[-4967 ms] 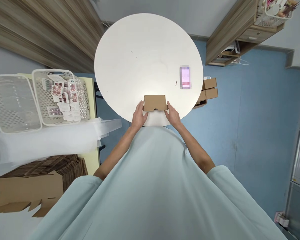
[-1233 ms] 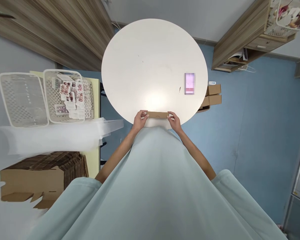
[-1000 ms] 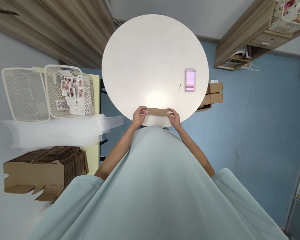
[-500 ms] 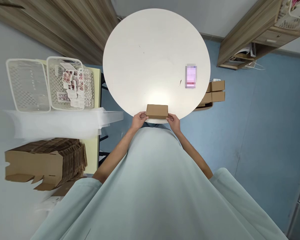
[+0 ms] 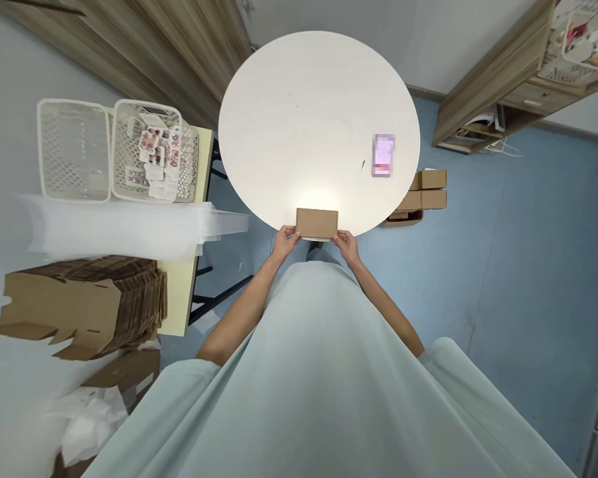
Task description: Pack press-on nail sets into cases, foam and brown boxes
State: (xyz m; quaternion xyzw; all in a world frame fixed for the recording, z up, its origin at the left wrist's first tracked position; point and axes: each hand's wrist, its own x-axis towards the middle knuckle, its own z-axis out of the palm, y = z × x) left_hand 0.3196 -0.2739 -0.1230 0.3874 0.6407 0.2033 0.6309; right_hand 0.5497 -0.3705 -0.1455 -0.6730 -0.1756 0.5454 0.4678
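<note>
A small brown cardboard box (image 5: pixel 317 223), its lid closed, is at the near edge of the round white table (image 5: pixel 299 86). My left hand (image 5: pixel 285 241) grips the box's left end near the lower corner. At the opposite end, the fingers of my right hand (image 5: pixel 347 244) hold the lower right corner. A phone (image 5: pixel 383 156) with a blurred pink screen lies on the table's right side.
On my left, a pale yellow side table (image 5: pixel 177 302) carries two white baskets, one with carded small items (image 5: pixel 154 156), white sheets (image 5: pixel 124 229) and a stack of flat cardboard (image 5: pixel 74 302). More brown boxes (image 5: pixel 421 199) stand right of the round table. A wooden cabinet (image 5: pixel 488 79) is at back right.
The box has tipped so its top faces me more squarely, with both hands still on its ends. The whole view has shifted slightly.
</note>
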